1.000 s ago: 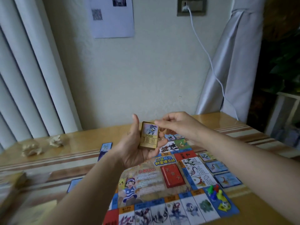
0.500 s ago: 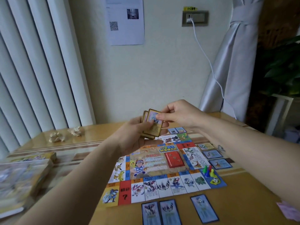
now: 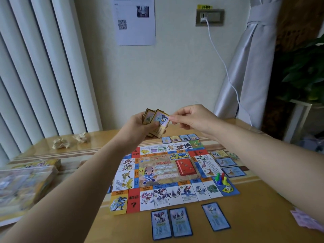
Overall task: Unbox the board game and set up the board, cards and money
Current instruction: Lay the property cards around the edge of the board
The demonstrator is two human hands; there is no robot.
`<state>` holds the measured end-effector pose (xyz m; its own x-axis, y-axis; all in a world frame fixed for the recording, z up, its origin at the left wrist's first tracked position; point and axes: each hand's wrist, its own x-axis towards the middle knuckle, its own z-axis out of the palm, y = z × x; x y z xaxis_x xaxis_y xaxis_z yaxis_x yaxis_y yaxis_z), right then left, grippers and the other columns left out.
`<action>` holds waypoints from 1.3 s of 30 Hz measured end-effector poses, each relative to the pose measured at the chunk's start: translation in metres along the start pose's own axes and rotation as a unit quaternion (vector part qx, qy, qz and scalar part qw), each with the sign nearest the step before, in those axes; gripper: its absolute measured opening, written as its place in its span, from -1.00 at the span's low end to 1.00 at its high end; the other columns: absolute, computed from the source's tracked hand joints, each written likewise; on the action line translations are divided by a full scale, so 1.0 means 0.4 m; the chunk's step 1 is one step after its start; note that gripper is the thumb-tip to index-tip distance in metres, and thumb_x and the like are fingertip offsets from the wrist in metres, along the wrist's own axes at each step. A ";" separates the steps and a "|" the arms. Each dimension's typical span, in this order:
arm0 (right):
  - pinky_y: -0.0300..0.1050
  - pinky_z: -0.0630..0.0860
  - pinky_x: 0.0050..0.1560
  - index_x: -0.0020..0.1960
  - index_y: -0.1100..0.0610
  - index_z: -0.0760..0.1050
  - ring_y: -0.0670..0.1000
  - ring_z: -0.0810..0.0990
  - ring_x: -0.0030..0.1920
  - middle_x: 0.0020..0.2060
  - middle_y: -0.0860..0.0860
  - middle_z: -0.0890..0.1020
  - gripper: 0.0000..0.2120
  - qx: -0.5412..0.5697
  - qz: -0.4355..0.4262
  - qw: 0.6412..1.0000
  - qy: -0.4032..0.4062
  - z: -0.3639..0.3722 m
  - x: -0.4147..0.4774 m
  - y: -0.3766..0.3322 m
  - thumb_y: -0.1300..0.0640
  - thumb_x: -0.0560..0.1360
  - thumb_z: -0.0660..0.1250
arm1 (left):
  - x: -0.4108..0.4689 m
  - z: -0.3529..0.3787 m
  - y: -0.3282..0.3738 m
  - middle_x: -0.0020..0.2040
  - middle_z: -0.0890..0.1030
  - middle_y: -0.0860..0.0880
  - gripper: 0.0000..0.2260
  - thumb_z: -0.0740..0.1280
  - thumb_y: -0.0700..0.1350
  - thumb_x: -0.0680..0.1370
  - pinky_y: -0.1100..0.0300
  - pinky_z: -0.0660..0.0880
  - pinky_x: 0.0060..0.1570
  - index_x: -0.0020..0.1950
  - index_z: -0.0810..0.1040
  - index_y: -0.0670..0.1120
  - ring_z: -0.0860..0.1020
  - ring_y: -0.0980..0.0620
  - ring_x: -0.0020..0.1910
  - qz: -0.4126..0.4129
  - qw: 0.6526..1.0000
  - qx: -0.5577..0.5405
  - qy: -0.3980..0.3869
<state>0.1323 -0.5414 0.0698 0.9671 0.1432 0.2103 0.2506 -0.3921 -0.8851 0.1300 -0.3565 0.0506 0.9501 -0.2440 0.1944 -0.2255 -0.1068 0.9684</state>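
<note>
- The left hand (image 3: 138, 127) is gripping a small stack of gold cards (image 3: 149, 118) above the far edge of the board (image 3: 168, 176).
- The right hand (image 3: 194, 118) is pinching the front gold card (image 3: 160, 122) at its right corner.

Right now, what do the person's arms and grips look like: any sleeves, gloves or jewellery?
The left grip and right grip are bare hands: no gloves, no rings visible. The left forearm and right forearm show no sleeve, watch or bracelet as far as the frame edges.

A wall notice (image 3: 135, 21) (QR code printed) hangs left of a socket (image 3: 209, 17) with a white cable (image 3: 220, 57) plugged in.
</note>
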 end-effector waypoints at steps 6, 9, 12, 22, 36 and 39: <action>-0.11 0.53 -0.01 -0.14 0.14 0.61 -0.07 0.54 -0.22 -0.23 0.05 0.61 -0.86 -0.017 -0.006 1.000 -0.023 0.071 0.007 -0.004 0.07 0.44 0.45 | -0.026 -0.034 -0.018 -0.22 0.67 -0.09 -0.95 0.32 -0.25 0.53 0.20 0.60 -0.20 -0.05 0.52 -0.12 0.66 0.03 -0.24 -0.020 0.999 -0.016 0.021; -0.21 0.48 -0.13 -0.08 0.19 0.63 -0.15 0.52 -0.31 -0.27 0.03 0.61 -0.84 -0.032 -0.015 0.999 -0.034 0.118 0.008 -0.001 0.09 0.47 0.42 | -0.045 -0.077 -0.041 -0.12 0.67 -0.20 -0.95 0.37 -0.25 0.49 0.06 0.61 -0.03 -0.08 0.54 -0.15 0.64 -0.11 -0.11 -0.039 0.998 -0.019 0.055; -0.25 0.46 -0.18 -0.06 0.18 0.63 -0.16 0.50 -0.35 -0.33 -0.01 0.59 -0.84 -0.044 -0.010 0.998 -0.047 0.171 0.009 0.011 0.08 0.50 0.40 | -0.075 -0.116 -0.067 -0.07 0.64 -0.25 -0.92 0.38 -0.26 0.49 -0.06 0.51 0.10 -0.05 0.57 -0.14 0.56 -0.18 -0.06 -0.057 0.994 -0.030 0.093; -0.13 0.47 -0.08 -0.09 0.10 0.58 -0.06 0.53 -0.25 -0.02 0.10 0.65 -0.79 0.006 0.062 0.988 -0.143 0.268 -0.002 0.039 0.11 0.61 0.21 | -0.141 -0.195 -0.168 -0.13 0.63 -0.20 -0.72 0.38 -0.34 0.48 0.07 0.49 -0.06 0.14 0.57 -0.08 0.51 -0.09 -0.16 -0.093 0.980 -0.067 0.161; -0.06 0.55 0.00 -0.07 0.11 0.52 -0.03 0.59 -0.21 -0.15 0.07 0.69 -0.93 0.039 0.053 0.995 -0.078 0.228 -0.035 0.093 0.19 0.48 0.41 | -0.143 -0.106 -0.176 -0.20 0.67 -0.12 -0.88 0.42 -0.23 0.47 0.10 0.56 -0.10 -0.01 0.58 -0.10 0.58 -0.02 -0.23 -0.104 0.986 -0.019 0.128; -0.28 0.52 -0.13 -0.05 0.07 0.50 -0.08 0.61 -0.24 -0.14 0.03 0.69 -0.89 0.005 0.054 0.993 -0.102 0.228 -0.062 0.094 0.20 0.47 0.41 | -0.175 -0.113 -0.175 -0.21 0.69 -0.08 -0.93 0.43 -0.13 0.48 0.21 0.55 -0.18 -0.10 0.59 -0.10 0.59 0.06 -0.25 -0.094 0.989 0.055 0.097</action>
<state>0.1135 -0.4769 -0.0065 0.9589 0.2825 0.0254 0.1435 -0.4058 -0.9026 0.0890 -0.2884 -0.0238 0.9986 -0.0206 0.0491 -0.0526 -0.2391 0.9696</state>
